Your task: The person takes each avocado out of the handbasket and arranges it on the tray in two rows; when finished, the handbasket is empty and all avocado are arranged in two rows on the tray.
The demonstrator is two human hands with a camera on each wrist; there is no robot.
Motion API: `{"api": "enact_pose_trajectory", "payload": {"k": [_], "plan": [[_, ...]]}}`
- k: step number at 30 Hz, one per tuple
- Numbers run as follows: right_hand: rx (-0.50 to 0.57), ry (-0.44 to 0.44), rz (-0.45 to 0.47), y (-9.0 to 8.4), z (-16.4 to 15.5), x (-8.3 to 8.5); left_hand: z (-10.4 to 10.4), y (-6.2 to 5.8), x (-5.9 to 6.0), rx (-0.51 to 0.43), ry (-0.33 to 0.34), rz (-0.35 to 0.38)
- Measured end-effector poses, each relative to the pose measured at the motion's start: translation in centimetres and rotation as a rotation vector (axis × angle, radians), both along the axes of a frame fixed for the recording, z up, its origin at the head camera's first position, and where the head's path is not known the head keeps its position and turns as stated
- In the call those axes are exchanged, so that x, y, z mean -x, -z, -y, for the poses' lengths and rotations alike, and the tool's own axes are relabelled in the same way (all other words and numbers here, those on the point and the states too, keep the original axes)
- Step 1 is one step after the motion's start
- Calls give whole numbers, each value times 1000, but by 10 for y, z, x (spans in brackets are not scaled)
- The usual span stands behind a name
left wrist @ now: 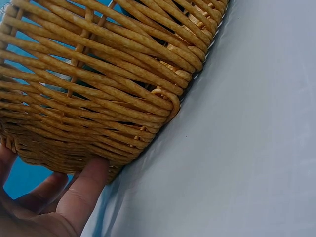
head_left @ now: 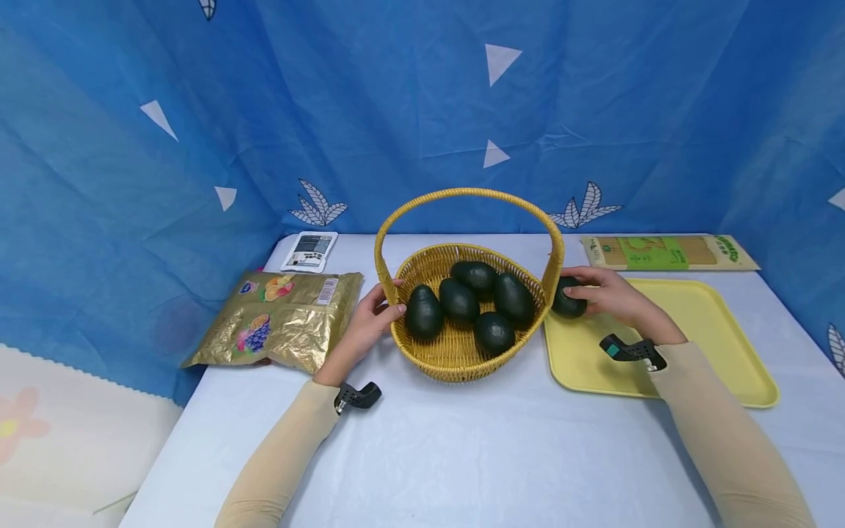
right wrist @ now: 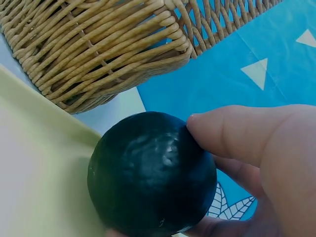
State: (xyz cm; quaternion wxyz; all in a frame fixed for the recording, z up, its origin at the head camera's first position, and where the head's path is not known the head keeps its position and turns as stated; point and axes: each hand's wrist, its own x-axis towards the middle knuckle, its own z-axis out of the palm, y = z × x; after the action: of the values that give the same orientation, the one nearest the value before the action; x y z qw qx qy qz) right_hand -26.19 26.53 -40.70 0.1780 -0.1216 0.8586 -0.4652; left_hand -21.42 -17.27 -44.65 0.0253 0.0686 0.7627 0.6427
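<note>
Six dark green avocados are in sight: five lie inside the woven yellow wicker basket with a hoop handle (head_left: 455,352), and the sixth dark green avocado (head_left: 566,299) sits at the near-left corner of the flat pale yellow plastic tray (head_left: 713,345), just beside the basket's right wall. The right hand (head_left: 610,297) curls its thumb and fingers (right wrist: 237,133) round that avocado, gripping it low over the tray's rim. The left hand (head_left: 370,323) rests on the basket's left side, with fingers (left wrist: 81,190) laid fairly straight along the weave and thumb near the rim. One basket and one tray stand side by side, close enough to touch or nearly so. To the left lies one gold foil snack bag (head_left: 280,319), near the left hand; behind it is one small white packet (head_left: 309,251), and behind the tray one flat green-and-tan package (head_left: 667,251). The white tablecloth (head_left: 475,455) lies open in front of the basket, toward the table's near edge.
</note>
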Motion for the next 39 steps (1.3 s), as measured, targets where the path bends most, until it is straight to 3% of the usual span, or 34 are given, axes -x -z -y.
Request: {"api": "enact_pose_trajectory", "payload": {"k": [27,39], "plan": [[18,10,63,1,1,1,-1,2,-1,-4,11,0],[32,9,43,0,-2,0,-1,0,0,-7,4,8]]}}
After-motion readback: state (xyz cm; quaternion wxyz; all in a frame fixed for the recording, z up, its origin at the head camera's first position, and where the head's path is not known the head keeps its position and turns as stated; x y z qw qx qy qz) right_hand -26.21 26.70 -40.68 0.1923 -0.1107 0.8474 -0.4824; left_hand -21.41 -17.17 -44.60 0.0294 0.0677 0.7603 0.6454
